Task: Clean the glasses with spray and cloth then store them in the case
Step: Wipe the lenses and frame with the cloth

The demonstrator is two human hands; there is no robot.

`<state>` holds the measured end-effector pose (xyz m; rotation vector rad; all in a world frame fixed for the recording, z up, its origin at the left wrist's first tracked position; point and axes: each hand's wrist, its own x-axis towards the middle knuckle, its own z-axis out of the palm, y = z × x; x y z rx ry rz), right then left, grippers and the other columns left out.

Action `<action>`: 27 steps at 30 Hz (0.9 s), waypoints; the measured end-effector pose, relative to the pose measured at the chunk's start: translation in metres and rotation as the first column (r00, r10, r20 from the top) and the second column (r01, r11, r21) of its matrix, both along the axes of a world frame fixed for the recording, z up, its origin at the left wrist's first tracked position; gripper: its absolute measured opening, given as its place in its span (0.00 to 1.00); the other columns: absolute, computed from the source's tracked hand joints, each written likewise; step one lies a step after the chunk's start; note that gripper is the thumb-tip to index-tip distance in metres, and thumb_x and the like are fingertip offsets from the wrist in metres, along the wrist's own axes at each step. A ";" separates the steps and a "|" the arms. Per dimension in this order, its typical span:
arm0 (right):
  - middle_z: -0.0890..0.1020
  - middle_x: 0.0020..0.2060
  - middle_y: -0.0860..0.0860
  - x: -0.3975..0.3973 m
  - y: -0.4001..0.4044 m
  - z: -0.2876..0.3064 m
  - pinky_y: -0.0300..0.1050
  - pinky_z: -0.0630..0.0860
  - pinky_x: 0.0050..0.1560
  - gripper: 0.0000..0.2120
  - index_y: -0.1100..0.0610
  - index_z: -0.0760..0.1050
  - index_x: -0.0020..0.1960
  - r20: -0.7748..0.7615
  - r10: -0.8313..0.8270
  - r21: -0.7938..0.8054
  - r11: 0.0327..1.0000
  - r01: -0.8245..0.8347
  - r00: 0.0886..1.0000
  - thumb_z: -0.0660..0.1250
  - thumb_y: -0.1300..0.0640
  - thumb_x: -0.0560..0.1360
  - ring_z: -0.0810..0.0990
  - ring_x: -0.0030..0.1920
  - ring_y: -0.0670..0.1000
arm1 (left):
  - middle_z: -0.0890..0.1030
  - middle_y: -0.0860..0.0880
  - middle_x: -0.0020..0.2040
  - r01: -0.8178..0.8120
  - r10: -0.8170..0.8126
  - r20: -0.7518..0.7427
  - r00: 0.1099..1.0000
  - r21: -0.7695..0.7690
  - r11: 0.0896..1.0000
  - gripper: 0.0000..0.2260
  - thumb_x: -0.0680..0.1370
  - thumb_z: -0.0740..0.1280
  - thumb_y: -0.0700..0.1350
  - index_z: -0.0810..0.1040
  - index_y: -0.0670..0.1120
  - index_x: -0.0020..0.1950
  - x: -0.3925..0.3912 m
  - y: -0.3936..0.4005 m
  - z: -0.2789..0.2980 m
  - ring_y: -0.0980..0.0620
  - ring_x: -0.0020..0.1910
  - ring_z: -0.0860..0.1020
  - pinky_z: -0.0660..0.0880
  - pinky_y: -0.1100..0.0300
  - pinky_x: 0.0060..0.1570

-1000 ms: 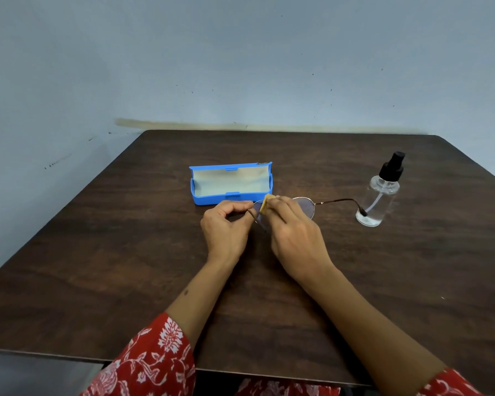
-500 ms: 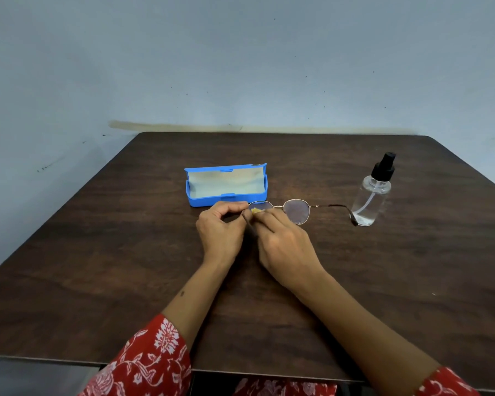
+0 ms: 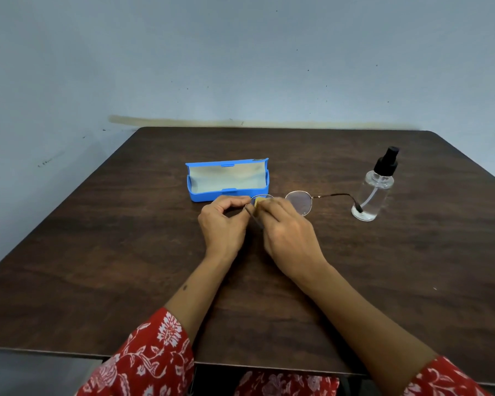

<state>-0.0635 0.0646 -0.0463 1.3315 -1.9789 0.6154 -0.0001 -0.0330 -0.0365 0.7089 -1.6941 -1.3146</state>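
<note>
Thin metal-rimmed glasses [image 3: 299, 202] are held just above the dark wooden table [image 3: 126, 267], in front of the open blue case [image 3: 226, 180]. My left hand [image 3: 222, 222] pinches the frame at its left end, where one temple arm sticks out toward me. My right hand [image 3: 286, 232] presses a small yellow cloth [image 3: 260, 202] against the left lens. The right lens is uncovered, and its temple arm reaches out to the clear spray bottle [image 3: 376, 190] with a black nozzle.
The case lies with its lid up and a pale lining showing, nothing inside. The table's back edge meets a grey-blue wall. Red patterned sleeves cover my forearms at the near edge.
The glasses have shifted slightly right and the right lens has come into full view. My right hand's fingers and the cloth have moved across the left lens.
</note>
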 end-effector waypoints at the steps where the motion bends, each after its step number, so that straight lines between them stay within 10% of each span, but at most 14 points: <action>1: 0.82 0.48 0.57 -0.005 -0.001 0.000 0.43 0.71 0.52 0.10 0.66 0.81 0.50 0.000 -0.035 -0.001 0.999 0.035 0.999 0.63 0.65 0.72 0.79 0.51 0.55 | 0.84 0.48 0.39 0.000 0.000 -0.003 1.000 -0.003 1.000 0.06 0.67 0.75 0.36 0.84 0.45 0.40 -0.001 0.000 0.000 0.51 0.43 0.83 0.79 0.51 0.52; 9: 0.83 0.46 0.55 0.005 0.002 -0.001 0.42 0.70 0.49 0.16 0.64 0.82 0.49 0.041 0.044 -0.005 0.999 -0.044 0.998 0.56 0.64 0.70 0.74 0.49 0.51 | 0.84 0.47 0.40 0.000 0.000 0.000 1.000 -0.013 1.000 0.06 0.67 0.76 0.36 0.84 0.42 0.42 -0.001 -0.001 -0.002 0.51 0.43 0.83 0.79 0.52 0.52; 13: 0.82 0.49 0.56 -0.008 0.001 0.001 0.40 0.73 0.48 0.12 0.66 0.80 0.51 0.105 -0.020 -0.010 1.000 0.022 0.994 0.71 0.68 0.67 0.79 0.52 0.54 | 0.84 0.47 0.39 -0.013 0.013 -0.008 1.000 -0.011 1.000 0.06 0.66 0.76 0.36 0.84 0.43 0.41 -0.002 -0.001 -0.002 0.51 0.42 0.83 0.79 0.51 0.51; 18: 0.83 0.46 0.55 0.002 0.001 0.001 0.40 0.75 0.43 0.17 0.64 0.81 0.50 0.083 0.035 0.011 0.999 -0.036 0.996 0.55 0.62 0.71 0.78 0.49 0.53 | 0.84 0.47 0.39 -0.022 0.022 -0.002 1.000 0.008 1.000 0.06 0.66 0.76 0.37 0.84 0.42 0.41 -0.001 0.000 0.000 0.52 0.41 0.82 0.79 0.56 0.50; 27: 0.83 0.42 0.53 0.006 0.009 -0.001 0.45 0.78 0.43 0.16 0.61 0.82 0.44 0.249 0.189 -0.016 0.982 -0.191 0.950 0.56 0.59 0.68 0.79 0.44 0.54 | 0.84 0.47 0.39 -0.080 0.080 0.017 0.997 0.035 0.996 0.06 0.67 0.73 0.34 0.84 0.42 0.42 0.001 0.000 0.002 0.52 0.41 0.82 0.79 0.57 0.50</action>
